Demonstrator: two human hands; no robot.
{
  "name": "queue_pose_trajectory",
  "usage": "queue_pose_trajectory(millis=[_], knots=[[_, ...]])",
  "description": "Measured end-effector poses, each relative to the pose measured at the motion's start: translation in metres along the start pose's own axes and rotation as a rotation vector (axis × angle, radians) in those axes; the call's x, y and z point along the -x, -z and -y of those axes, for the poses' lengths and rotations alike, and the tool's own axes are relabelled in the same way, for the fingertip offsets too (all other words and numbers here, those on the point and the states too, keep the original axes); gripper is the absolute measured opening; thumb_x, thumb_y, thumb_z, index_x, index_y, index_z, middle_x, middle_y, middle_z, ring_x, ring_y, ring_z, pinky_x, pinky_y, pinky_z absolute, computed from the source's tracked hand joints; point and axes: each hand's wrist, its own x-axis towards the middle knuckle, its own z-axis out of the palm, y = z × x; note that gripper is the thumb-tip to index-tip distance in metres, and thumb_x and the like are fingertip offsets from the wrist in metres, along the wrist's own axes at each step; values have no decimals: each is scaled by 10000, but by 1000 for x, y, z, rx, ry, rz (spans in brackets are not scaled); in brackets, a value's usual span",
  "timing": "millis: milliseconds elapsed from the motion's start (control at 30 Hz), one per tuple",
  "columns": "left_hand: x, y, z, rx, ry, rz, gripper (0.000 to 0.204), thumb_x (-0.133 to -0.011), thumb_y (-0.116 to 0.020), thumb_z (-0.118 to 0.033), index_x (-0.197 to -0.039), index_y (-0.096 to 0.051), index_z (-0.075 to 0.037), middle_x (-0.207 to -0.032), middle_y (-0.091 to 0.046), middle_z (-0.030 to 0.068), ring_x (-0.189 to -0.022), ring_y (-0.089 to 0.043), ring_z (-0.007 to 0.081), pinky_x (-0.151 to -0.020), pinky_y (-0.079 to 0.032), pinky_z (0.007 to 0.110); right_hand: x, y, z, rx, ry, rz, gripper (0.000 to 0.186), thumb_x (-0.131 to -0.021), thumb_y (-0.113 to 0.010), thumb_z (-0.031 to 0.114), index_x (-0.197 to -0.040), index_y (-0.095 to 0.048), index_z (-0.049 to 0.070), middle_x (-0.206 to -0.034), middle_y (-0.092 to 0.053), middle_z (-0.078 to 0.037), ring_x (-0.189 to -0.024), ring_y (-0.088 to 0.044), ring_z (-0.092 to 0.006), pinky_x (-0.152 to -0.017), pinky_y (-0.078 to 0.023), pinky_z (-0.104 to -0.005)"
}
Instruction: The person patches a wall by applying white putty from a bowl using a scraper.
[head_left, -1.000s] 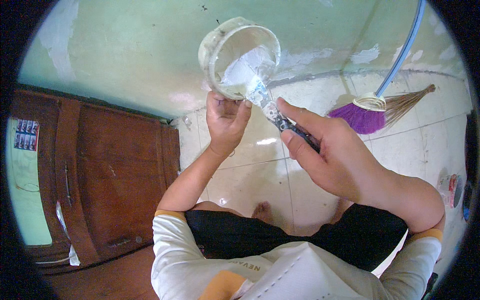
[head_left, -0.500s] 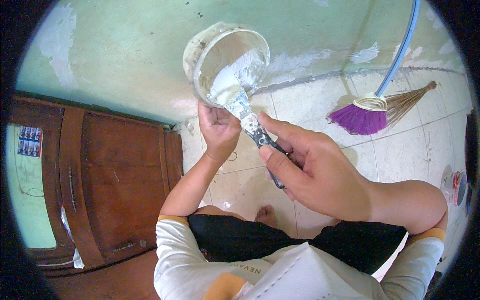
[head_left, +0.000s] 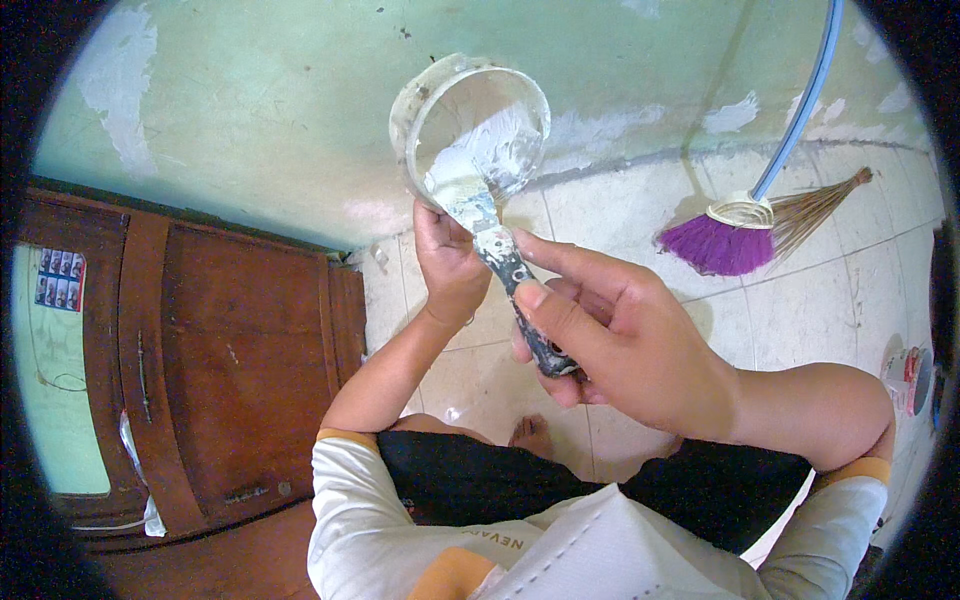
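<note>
My left hand (head_left: pixel 452 262) holds a whitish plastic tub (head_left: pixel 402 130) from below, its mouth tilted toward me; some of the fingers are hidden under it. White filler paste (head_left: pixel 492 146) clings to the tub's lower inside wall. In my right hand (head_left: pixel 630 340) is a putty knife (head_left: pixel 520 290) with a black handle spattered with dried paste. Thumb and fingers wrap round that handle. The knife's paste-coated blade crosses the tub's near rim, its tip at the white mass inside.
Green wall (head_left: pixel 280 110) with whitish filled patches rises ahead. A brown wooden cabinet (head_left: pixel 250 370) stands at left. On the tiled floor (head_left: pixel 800 310) at right are a purple broom (head_left: pixel 718 240) with a blue handle, a stick broom (head_left: pixel 825 205) and a small container (head_left: pixel 907 380).
The tub and my left hand have shifted slightly right. The putty knife has turned to a steeper angle in my right hand, its handle end lower and more to the left.
</note>
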Motion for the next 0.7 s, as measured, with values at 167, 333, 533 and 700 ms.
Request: queue_pose_trajectory(millis=[167, 333, 533, 700], knots=[[0, -5, -3, -30, 74, -47, 571, -788, -743, 32, -1231, -391, -37, -1207, -542, 76, -1137, -554, 186, -968, -459, 331, -1, 1, 3, -149, -70, 29, 513, -1027, -498, 282, -1488, -338, 125, -900, -616, -46, -594, -522, -94, -457, -362, -201], [-2, 1, 5, -27, -87, 59, 312, -875, -655, 30, -1082, -432, -42, -1036, -595, 69, -950, -583, 118, -823, -481, 260, -8, 2, 5, -287, -54, -15, 495, -1027, -489, 313, -1466, -361, 123, -906, -607, -47, -574, -497, -98, -434, -318, -208], [-6, 8, 21, -199, 57, -83, 225, -919, -638, -25, -1010, -433, -42, -958, -596, 60, -890, -588, 114, -781, -492, 266, 0, 15, 10, -276, -75, -59, 484, -1031, -475, 303, -1457, -352, 108, -917, -583, -48, -596, -505, -107, -435, -313, -205], [-2, 12, 32, 5, 129, -12, 187, -949, -613, -74, -997, -436, -37, -1035, -592, 109, -980, -616, 181, -907, -520, 347, -1, 32, 7, -229, -54, -60, 418, -1027, -477, 256, -1391, -372, 78, -903, -581, -61, -600, -529, -119, -439, -342, -226]])
